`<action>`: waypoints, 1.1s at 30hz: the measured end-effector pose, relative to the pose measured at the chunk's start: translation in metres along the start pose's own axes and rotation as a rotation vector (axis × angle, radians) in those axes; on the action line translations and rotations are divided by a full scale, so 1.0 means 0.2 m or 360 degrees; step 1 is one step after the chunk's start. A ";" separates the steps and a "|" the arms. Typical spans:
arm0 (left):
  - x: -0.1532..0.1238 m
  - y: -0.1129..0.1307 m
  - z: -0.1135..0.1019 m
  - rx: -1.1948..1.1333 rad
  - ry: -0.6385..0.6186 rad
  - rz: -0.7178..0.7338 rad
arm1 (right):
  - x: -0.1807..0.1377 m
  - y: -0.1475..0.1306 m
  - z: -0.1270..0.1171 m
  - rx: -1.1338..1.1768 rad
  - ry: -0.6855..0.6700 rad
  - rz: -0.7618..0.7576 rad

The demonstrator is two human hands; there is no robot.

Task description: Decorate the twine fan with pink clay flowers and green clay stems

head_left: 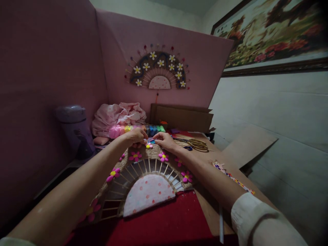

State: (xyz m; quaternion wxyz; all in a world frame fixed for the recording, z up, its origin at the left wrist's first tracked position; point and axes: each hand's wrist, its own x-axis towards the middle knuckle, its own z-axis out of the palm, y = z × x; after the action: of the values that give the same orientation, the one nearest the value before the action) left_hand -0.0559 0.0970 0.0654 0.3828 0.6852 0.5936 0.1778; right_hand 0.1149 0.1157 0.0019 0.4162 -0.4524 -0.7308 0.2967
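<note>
Fan-shaped craft piece [143, 177], woven of straw-coloured cord with thin wooden spokes, lies flat on a red mat [176, 222] at the near edge of the bench [210, 208]. Its pale half-round centre [147, 193], dotted with pink, sits closest to the person; pink flowers with yellow middles [135, 156] are spaced along the outer arc. Both bare forearms reach across it, and a white sleeve [256, 218] shows at the near right corner.

At the far rim of the fan the two hands meet. The left hand [134, 136] rests curled on the rim, fingers drawn together, its fingertips at a small pink and yellow flower [149, 146]. The right hand [165, 140] lies just beside it, fingers pressed close and pointing toward the same flower; whether either hand actually pinches the flower cannot be told.

Toward the right edge of the bench lies a strip with coloured dots [232, 177], and farther along, gold-handled scissors [198, 144] rest just beyond the right hand. Behind the hands runs a row of coloured clay packs [139, 130], from pink to green. A bundle of pink cloth [119, 118] is heaped toward the far left corner, next to a purple lidded container [74, 130]. Brown cardboard [183, 118] leans along the far edge. On the pink wall panel beyond hangs a finished fan with white flowers [159, 70].
</note>
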 end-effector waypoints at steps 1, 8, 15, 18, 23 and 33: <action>0.00 0.00 0.00 0.0006 -0.0002 0.0004 | 0.00 0.00 0.00 -0.0004 0.0002 0.0000; 0.00 -0.01 0.01 0.0039 -0.0012 0.0026 | 0.00 -0.01 0.00 -0.0003 -0.0003 0.0006; 0.02 -0.03 0.02 0.0070 0.0037 0.0078 | 0.00 0.00 0.00 0.0006 0.0000 0.0002; 0.03 -0.05 0.03 0.0076 0.0036 0.0087 | 0.00 0.00 0.00 0.0008 -0.0002 -0.0001; 0.05 -0.07 0.02 0.0068 0.0022 0.0103 | 0.00 0.00 0.00 0.0005 0.0003 0.0001; 0.01 -0.04 0.02 0.0025 0.0036 0.0085 | 0.00 0.00 0.00 0.0024 -0.0007 0.0013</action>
State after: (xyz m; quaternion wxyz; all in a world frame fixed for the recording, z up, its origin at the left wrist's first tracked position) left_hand -0.0574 0.0981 0.0560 0.3657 0.7018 0.5807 0.1912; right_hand 0.1141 0.1160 0.0028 0.4168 -0.4516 -0.7277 0.3048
